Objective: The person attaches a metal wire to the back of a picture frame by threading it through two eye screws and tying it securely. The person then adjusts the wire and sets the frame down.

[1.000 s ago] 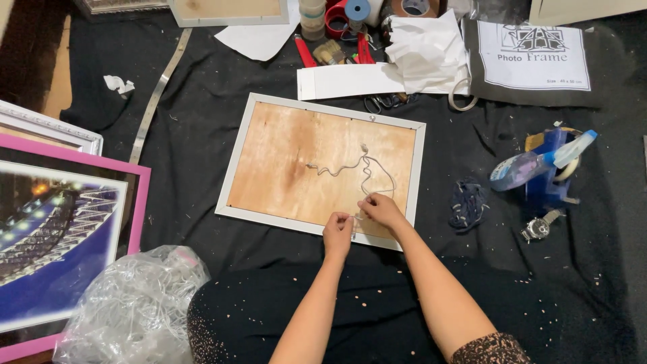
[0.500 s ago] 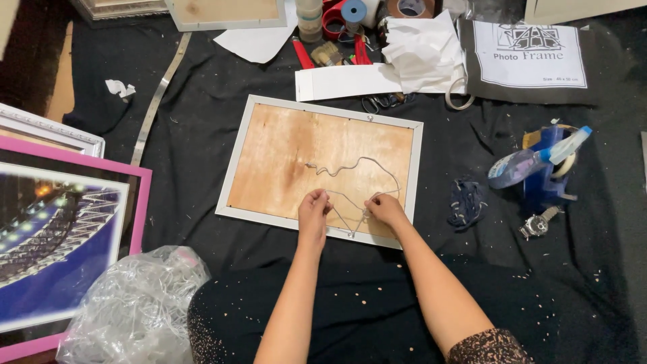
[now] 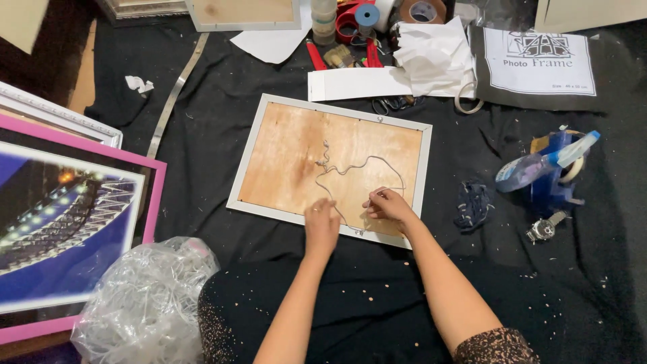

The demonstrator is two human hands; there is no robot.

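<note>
A white picture frame (image 3: 251, 166) lies face down on black cloth, its brown wooden backing (image 3: 290, 155) up. A thin loose hanging wire (image 3: 350, 168) curls across the backing. My right hand (image 3: 387, 205) pinches the wire near the frame's lower edge. My left hand (image 3: 321, 226) rests on the lower edge of the frame, fingers together, just left of the wire; I cannot tell whether it grips anything.
A pink-framed picture (image 3: 60, 229) lies at the left, crumpled clear plastic (image 3: 145, 296) at bottom left. A blue spray bottle (image 3: 542, 165), a wristwatch (image 3: 544, 228) and a dark rag (image 3: 473, 202) lie right. Red pliers (image 3: 317, 57), tape rolls (image 3: 423, 11) and paper (image 3: 431, 57) crowd the far side.
My left hand has moved from the wire down to the frame's lower edge. The right hand stays pinched on the wire; the wire's loop has spread wider.
</note>
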